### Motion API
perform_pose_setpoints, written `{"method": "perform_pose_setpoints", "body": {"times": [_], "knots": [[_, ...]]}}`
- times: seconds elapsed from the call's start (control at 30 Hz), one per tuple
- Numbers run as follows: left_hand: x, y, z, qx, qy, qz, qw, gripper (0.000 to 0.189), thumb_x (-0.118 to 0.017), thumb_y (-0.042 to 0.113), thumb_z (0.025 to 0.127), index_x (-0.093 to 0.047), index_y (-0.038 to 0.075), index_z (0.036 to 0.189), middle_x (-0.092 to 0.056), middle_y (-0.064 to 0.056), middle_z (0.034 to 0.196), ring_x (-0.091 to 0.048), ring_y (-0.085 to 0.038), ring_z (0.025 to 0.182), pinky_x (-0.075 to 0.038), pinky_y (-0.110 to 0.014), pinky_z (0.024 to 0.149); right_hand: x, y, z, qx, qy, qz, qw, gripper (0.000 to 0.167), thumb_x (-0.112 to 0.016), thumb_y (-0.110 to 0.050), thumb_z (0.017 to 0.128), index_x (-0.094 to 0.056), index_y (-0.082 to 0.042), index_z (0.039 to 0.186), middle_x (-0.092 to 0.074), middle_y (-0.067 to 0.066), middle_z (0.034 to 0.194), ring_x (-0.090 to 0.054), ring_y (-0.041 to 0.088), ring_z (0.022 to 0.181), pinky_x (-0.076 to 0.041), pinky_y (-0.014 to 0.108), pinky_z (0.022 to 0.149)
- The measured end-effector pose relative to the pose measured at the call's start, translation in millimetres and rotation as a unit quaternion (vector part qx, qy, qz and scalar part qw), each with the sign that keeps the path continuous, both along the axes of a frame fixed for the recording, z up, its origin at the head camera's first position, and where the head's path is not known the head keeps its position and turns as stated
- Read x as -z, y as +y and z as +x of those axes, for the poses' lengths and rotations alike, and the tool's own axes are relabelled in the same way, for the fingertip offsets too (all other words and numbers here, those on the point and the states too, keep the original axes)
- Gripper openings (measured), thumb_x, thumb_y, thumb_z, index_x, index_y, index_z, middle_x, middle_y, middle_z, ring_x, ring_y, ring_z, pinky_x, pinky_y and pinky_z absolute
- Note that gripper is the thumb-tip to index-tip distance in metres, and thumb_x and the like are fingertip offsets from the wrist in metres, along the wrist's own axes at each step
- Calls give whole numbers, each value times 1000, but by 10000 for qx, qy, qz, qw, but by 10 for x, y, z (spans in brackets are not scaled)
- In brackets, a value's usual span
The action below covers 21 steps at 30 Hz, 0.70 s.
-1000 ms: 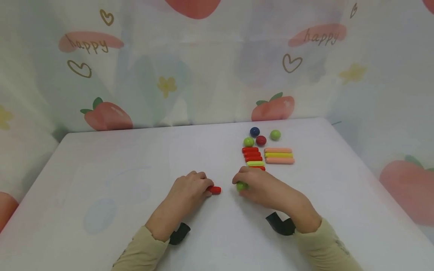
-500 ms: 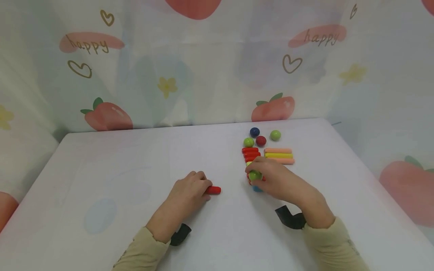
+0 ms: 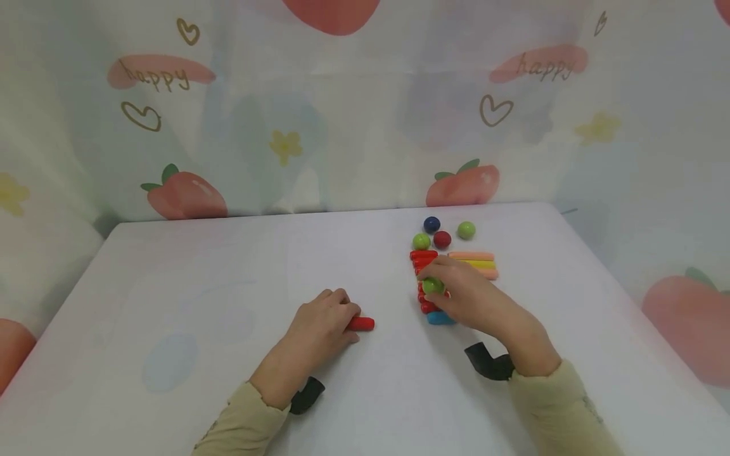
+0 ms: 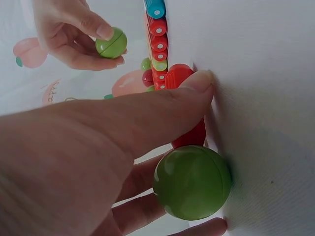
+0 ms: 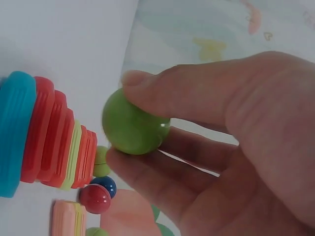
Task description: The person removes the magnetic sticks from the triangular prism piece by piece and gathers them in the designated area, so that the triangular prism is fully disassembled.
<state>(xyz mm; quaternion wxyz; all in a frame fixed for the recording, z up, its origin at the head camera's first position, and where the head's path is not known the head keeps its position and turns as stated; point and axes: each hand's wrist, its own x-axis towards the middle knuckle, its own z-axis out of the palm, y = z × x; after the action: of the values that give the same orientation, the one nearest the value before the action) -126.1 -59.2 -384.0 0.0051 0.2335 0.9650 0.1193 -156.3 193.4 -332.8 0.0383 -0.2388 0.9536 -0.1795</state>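
My right hand [image 3: 481, 294] pinches a green ball [image 5: 135, 123] between thumb and fingertips, held above a row of short ribbed plastic sticks. Red sticks [image 5: 43, 129], a yellow-green one [image 5: 72, 155] and a blue one [image 5: 15, 132] make up that row, the blue one nearest the person. On the left, my left hand [image 3: 324, 324] rests low over the table, its thumb and fingers around a red stick [image 3: 362, 324]. Against that stick's end sits another green ball [image 4: 192, 182], under the left fingers; the head view hides this ball behind the hand.
Beyond the row lie a dark blue ball [image 3: 431, 224], a dark red ball [image 3: 441, 239] and two green balls, one nearer [image 3: 421, 242] and one farther right [image 3: 466, 230]. Peach and yellow sticks [image 3: 479, 256] lie right of the row. A patterned curtain [image 3: 353, 126] hangs behind the white table [image 3: 228, 266].
The right hand has carried its green ball rightward and away from the person, from beside the row to over it. The blue stick came into sight. The left hand stays nearly where it was.
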Motion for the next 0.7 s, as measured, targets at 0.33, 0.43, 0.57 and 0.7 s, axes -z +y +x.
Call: {"method": "perform_pose_setpoints", "body": {"times": [0.33,0.43,0.57,0.7], "knots": [[-21,-3,-1,34,10,-90,10000,24,-83,22,81,-72,15,101,-65,-2,101,-58,-19,92,-56,-35,68,-51,-24,-305,-132,350,24,9993,31,-73,-2,86,-68,-1,117,-65,14,113,-61,28,102,-59,39,83],[-21,-5,1,25,21,-91,10000,23,-82,22,81,-72,15,101,-64,-2,101,-57,-18,92,-55,-34,67,-55,-27,-401,-180,457,28,9988,32,-74,-1,85,-67,-1,116,-64,15,111,-61,28,101,-60,39,83],[-20,-14,13,-2,49,-34,10000,24,-82,22,82,-72,15,102,-63,-2,100,-57,-18,91,-53,-32,65,-66,-41,-527,-118,481,59,9988,34,-76,-2,84,-67,-1,117,-63,14,109,-60,27,101,-60,39,82],[-22,-9,17,-26,23,-44,10000,26,-81,22,83,-72,14,105,-64,-2,101,-57,-18,92,-54,-32,65,-82,-40,-637,68,226,128,9996,36,-72,-4,88,-63,-1,123,-61,14,118,-59,30,108,-59,43,88]]}}
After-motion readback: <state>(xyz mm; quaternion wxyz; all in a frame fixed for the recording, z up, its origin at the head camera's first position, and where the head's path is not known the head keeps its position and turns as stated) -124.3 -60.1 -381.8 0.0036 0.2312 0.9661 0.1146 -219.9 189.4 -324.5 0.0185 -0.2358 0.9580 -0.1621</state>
